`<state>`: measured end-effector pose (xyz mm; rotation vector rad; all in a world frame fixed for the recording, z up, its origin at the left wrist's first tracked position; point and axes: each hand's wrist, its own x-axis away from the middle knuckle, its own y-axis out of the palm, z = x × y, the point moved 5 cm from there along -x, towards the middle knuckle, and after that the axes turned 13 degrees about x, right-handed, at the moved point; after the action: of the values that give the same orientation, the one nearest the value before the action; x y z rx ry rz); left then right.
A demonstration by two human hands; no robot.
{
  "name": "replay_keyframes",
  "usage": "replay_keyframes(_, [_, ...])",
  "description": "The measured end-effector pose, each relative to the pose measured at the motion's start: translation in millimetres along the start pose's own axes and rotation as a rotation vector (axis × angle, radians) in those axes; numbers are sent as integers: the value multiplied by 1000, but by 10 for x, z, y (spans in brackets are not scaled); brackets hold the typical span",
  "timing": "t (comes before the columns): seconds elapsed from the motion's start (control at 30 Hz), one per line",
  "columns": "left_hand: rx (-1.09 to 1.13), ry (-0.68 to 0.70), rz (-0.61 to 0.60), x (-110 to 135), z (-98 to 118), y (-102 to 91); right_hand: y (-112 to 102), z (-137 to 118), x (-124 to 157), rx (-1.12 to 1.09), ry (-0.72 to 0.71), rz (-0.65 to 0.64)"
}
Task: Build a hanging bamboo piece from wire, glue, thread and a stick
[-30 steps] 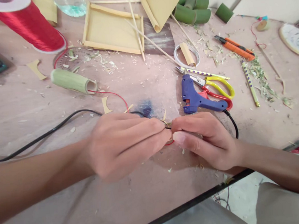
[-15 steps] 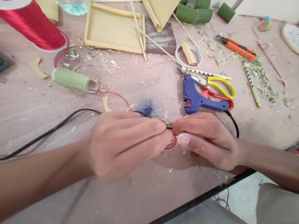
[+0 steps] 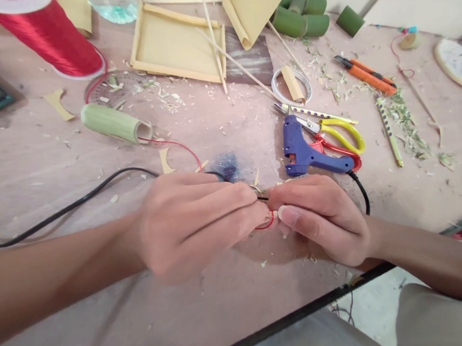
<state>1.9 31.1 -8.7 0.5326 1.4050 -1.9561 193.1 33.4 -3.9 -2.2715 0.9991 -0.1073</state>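
My left hand [image 3: 203, 223] is closed, its fingertips pinched on a thin red string [image 3: 265, 227] that makes a small loop below them. Facing it, my right hand [image 3: 318, 217] is also closed, thumb against the fingers, on the end of a small pale stick [image 3: 275, 214] with the string passing over it. Most of the stick is hidden by my fingers. From behind my left hand the string runs up to a peeled green bamboo tube [image 3: 109, 124]. A black cable [image 3: 96, 190] passes behind both hands to a blue glue gun [image 3: 299, 146].
Scissors [image 3: 342, 132] lie beside the glue gun, with a tape roll [image 3: 309, 89] behind. Farther off are an orange cutter [image 3: 371, 76], cut bamboo pieces [image 3: 315, 25], a cardboard tray [image 3: 176, 44] and a red thread spool [image 3: 56, 43]. Shavings litter the table; its dark edge [image 3: 305, 308] runs nearby.
My right hand has shifted very slightly right, and a little more of the pale stick shows between the fingertips. Otherwise the hands hold nearly the same pose.
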Motion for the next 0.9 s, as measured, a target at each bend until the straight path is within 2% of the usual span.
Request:
replay_keyframes(0.4, [-50, -5, 39, 12, 10, 16, 50, -19, -10, 166, -42, 63])
replay_keyframes(0.5, [18, -22, 38, 11, 27, -3, 73, -28, -16, 148, -62, 85])
replay_keyframes(0.7, [112, -17, -79, -29, 71, -80, 102, -74, -7, 75, -122, 83])
replay_keyframes(0.8, [62, 3, -31, -31, 58, -98, 81, -60, 1, 48, -124, 65])
replay_keyframes(0.9, [37, -75, 19, -46, 12, -83, 37, -25, 12, -47, -98, 59])
